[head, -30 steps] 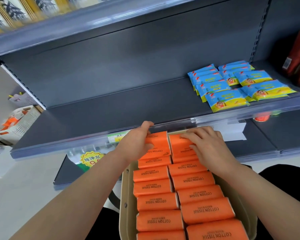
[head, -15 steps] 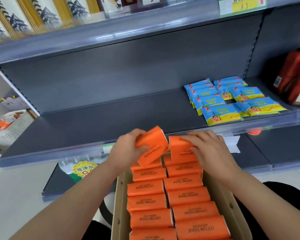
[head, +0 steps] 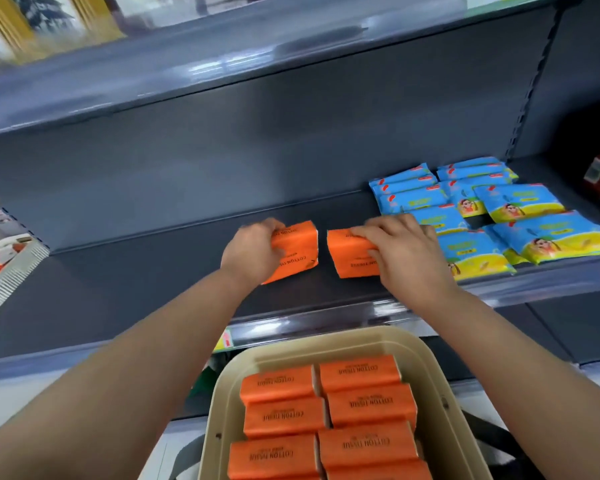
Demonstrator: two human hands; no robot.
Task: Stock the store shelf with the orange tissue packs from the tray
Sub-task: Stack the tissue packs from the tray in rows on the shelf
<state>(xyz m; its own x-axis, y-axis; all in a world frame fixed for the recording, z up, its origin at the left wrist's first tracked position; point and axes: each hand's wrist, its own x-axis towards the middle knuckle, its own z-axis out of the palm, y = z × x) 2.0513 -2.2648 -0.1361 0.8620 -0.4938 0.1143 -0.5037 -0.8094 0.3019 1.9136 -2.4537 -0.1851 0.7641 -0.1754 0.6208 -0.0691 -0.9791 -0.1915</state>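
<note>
Orange tissue packs [head: 297,249], one clamped in each hand's fingers [head: 361,233], have moved from tray [head: 440,386] onto shelf [head: 146,282].

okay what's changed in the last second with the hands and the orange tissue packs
Each hand lifted one pack out of the tray's far end onto the shelf: left hand holds the left pack, right hand the right pack. The blue packs stayed put.
</note>
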